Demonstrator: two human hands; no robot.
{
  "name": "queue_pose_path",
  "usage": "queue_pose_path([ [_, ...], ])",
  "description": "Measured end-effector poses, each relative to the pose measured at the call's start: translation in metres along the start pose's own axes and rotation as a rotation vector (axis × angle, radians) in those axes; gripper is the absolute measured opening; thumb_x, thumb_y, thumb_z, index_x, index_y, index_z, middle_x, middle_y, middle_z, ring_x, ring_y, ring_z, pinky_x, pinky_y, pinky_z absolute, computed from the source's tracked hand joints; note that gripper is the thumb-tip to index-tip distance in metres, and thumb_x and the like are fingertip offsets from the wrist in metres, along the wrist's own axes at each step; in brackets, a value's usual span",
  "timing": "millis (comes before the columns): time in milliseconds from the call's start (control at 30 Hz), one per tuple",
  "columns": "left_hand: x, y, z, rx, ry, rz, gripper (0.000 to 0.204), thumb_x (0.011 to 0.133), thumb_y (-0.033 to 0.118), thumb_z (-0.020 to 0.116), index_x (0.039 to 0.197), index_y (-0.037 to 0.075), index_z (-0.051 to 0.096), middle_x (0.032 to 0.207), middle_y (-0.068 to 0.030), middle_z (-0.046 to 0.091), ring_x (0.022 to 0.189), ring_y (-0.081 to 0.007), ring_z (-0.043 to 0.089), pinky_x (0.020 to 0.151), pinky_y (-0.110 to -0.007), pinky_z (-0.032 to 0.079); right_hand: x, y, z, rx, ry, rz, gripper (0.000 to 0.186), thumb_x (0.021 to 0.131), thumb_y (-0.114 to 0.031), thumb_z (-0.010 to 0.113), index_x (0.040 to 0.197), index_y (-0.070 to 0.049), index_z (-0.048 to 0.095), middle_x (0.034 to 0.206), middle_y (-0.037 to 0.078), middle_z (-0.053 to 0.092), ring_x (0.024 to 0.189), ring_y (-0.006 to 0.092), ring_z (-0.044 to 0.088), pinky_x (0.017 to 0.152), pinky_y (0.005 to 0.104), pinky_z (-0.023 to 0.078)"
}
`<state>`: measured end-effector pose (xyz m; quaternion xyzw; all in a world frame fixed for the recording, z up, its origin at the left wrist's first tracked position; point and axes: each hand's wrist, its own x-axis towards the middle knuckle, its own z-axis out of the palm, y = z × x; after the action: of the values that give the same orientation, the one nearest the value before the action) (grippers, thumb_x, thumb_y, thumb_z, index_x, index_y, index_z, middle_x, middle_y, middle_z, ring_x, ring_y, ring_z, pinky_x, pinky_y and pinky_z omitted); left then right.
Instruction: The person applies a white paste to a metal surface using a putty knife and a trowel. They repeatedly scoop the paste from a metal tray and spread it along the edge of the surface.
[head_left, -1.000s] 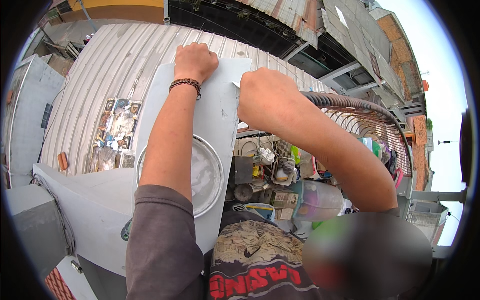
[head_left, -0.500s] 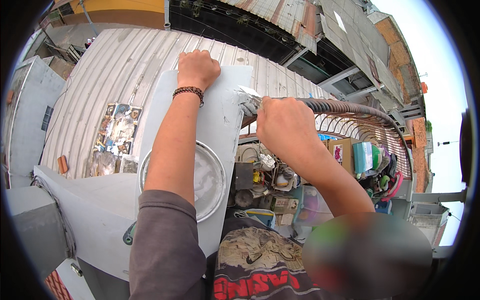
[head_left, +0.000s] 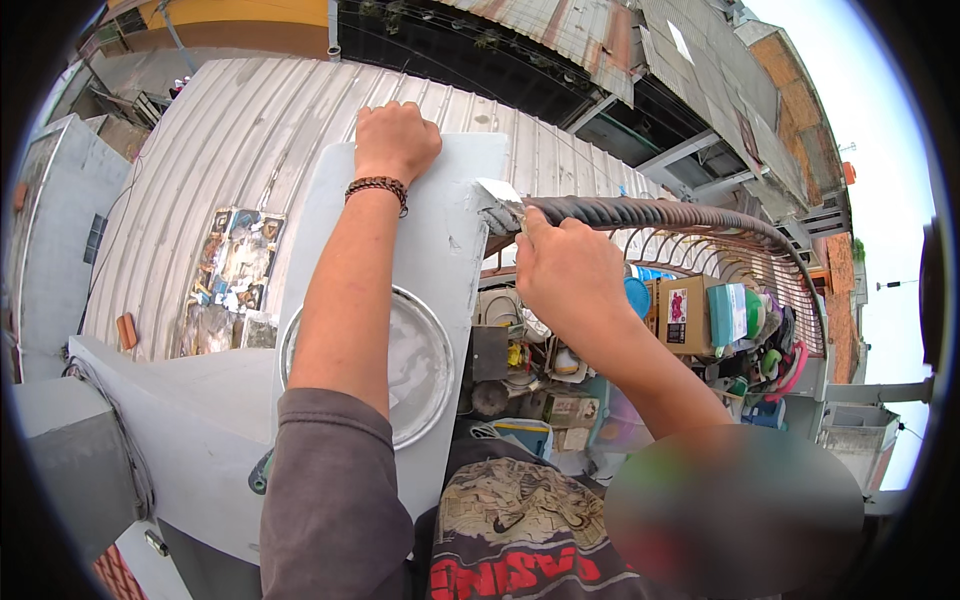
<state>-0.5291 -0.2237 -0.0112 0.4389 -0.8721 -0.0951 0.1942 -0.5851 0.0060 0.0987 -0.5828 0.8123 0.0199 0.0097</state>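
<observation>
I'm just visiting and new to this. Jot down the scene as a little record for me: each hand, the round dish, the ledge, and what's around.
Left hand: left hand curled at the far end of the ledge; whether it holds anything is hidden
Right hand: right hand holds a blade at the ledge's right edge
Dish: dish on the ledge, whitish paste inside, partly hidden by the left forearm
Ledge: pale grey, scuffed
Around: ribbed roof, curved rail, cardboard box
</observation>
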Motion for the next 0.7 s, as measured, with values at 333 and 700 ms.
queue_pose_path([
  [333, 0.001, 0.0, 0.001, -0.018, -0.019, -0.029, 0.034, 0.085, 0.026, 0.05, 0.091, -0.001, 0.071, 0.091, -0.018, 0.069, 0.088, -0.0312, 0.065, 0.091, -0.041, 0.043, -0.039, 0.014, -0.009, 0.38, -0.002, 0.16, 0.039, 0.092, -0.02, 0.054, 0.121, 0.006, 0.061, 0.073, 0.026, 0.064, 0.071, 0.0393, 0.066, 0.067, 0.0433, 0.054],
  [700, 0.0, 0.0, 0.002, -0.012, 0.001, -0.036, 0.034, 0.085, 0.026, 0.051, 0.09, -0.001, 0.07, 0.093, -0.0191, 0.069, 0.088, -0.0326, 0.065, 0.092, -0.042, 0.043, 0.013, 0.059, 0.0, 0.809, -0.149, 0.423, 0.035, 0.093, -0.028, 0.058, 0.108, 0.002, 0.069, 0.064, 0.012, 0.061, 0.061, 0.0154, 0.058, 0.062, 0.0316, 0.046],
])
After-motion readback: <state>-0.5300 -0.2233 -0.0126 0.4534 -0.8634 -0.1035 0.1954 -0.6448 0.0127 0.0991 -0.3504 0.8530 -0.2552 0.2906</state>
